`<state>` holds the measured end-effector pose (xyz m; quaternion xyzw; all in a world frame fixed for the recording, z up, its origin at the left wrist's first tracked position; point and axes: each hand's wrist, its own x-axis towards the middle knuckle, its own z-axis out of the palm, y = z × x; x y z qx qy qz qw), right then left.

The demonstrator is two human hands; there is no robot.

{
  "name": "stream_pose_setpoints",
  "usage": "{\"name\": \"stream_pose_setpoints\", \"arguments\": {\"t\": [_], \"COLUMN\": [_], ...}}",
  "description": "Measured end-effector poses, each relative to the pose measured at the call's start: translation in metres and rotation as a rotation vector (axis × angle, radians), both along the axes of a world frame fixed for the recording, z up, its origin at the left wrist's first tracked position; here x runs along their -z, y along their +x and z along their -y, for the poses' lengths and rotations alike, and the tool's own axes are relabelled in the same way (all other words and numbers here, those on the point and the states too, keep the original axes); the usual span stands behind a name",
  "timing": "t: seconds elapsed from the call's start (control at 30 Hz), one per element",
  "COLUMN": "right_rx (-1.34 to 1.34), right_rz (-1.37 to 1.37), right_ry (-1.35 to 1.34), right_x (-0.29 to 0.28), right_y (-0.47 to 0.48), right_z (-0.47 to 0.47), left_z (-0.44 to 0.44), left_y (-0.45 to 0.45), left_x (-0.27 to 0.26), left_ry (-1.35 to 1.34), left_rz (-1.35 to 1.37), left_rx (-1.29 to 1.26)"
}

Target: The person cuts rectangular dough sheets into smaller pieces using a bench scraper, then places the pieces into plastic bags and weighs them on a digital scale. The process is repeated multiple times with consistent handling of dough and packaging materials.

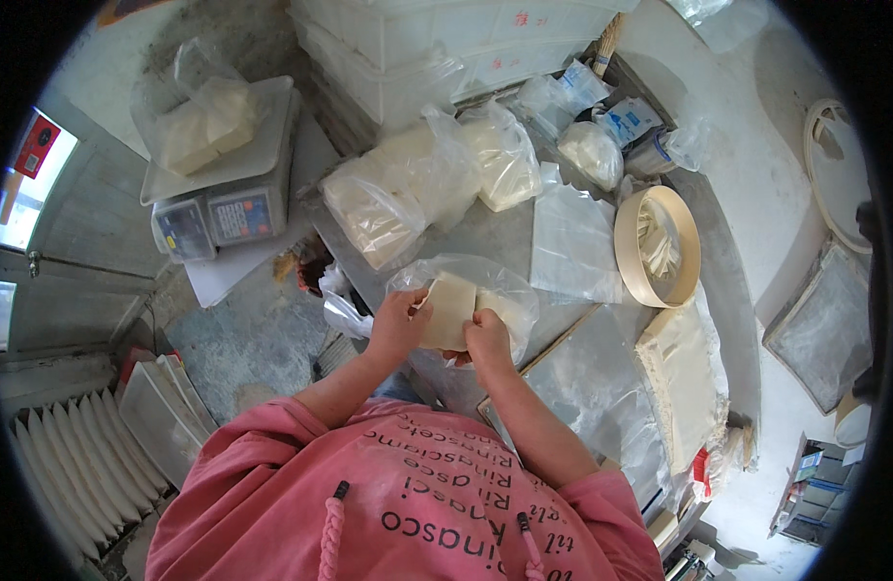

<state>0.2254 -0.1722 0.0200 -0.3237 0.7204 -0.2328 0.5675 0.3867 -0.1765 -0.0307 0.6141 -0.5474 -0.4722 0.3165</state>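
Note:
Between my two hands is a square stack of pale dough wrappers point(449, 309), seen from above. My left hand point(403, 318) grips its left edge. At the lower right corner, my right hand point(488, 337) has its thumb on top and fingers curled beneath. Around and under the stack spreads a clear plastic bag point(525, 301), resting on the grey worktop point(501, 234). A second pale stack point(496, 312) shows in the bag, just right of the held one and partly covered by my right hand.
Filled bags of wrappers point(388, 196) stand behind my hands. A scale point(283, 156) at left carries another bag point(210, 127). Flat plastic bags point(571, 243), a round wooden sieve frame point(622, 247) holding dough strips point(658, 247), and a folded dough sheet point(679, 388) lie at right.

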Motion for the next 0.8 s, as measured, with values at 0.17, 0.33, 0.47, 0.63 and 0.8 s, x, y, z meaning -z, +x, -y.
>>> {"name": "stream_pose_setpoints", "arguments": {"t": [0.17,0.33,0.47,0.63,0.8], "right_rx": [-0.339,-1.016,-1.494,-1.772,-1.726], "right_rz": [-0.441,-0.911,-1.059,-0.954,-0.833], "right_ry": [-0.194,-0.763,-0.488,-0.576,-0.843], "right_x": [0.0,-0.051,-0.079,-0.091,-0.092], "right_y": [-0.011,-0.037,-0.068,-0.093,-0.11], "right_z": [-0.003,0.018,0.013,-0.008,-0.012], "left_z": [-0.016,-0.003,0.023,0.031,0.006], "left_y": [0.0,0.003,-0.002,-0.001,-0.017], "left_x": [-0.037,-0.025,-0.018,-0.045,-0.085], "left_ry": [-0.558,-0.756,-0.722,-0.741,-0.813], "left_rz": [0.379,0.587,0.625,0.671,0.786], "left_rx": [0.341,0.82,0.973,1.051,0.133]}}
